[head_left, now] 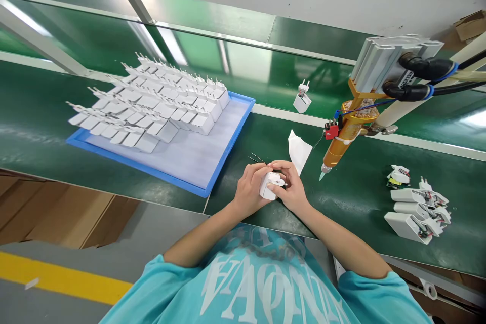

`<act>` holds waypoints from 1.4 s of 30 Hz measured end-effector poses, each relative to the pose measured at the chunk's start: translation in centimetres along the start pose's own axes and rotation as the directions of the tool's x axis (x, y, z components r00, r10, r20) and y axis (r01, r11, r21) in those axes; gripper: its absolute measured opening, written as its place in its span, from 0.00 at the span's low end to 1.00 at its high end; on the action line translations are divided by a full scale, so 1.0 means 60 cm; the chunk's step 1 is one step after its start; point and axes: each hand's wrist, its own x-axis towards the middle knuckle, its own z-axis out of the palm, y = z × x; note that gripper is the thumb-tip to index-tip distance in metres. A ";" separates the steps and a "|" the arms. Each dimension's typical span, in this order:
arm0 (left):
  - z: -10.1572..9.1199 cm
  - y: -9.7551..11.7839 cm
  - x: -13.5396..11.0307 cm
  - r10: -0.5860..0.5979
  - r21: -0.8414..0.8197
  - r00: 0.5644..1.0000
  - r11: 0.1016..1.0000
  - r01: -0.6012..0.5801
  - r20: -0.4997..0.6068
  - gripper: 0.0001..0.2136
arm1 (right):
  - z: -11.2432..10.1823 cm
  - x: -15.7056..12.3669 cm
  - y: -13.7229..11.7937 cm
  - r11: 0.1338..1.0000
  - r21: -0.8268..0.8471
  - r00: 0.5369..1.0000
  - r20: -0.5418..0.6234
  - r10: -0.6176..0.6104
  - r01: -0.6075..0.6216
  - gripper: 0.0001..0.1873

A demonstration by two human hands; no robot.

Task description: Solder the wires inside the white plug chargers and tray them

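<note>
Both hands hold one white plug adapter (269,187) close to the table's front edge. My left hand (248,190) wraps its left side, fingers curled over the top. On the other side my right hand (293,190) grips it, with the thumb by the plug end. The adapter's far side is hidden by my fingers. Just beyond my left hand, thin dark pins or wires (258,158) stick out; what they belong to is unclear. A piece of white paper (299,152) lies right behind my right hand.
Left, a blue tray (212,182) carries many white adapters (152,101). An orange dispenser (337,147) with a pale nozzle hangs at right. Unclosed adapters with wires (417,210) lie far right. One open adapter (302,101) stands behind the paper.
</note>
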 end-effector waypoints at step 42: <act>-0.075 -0.052 0.044 -0.713 -0.630 0.694 0.495 0.599 0.101 0.18 | -0.007 -0.007 0.009 0.991 -0.132 1.000 0.004 0.025 -0.024 0.18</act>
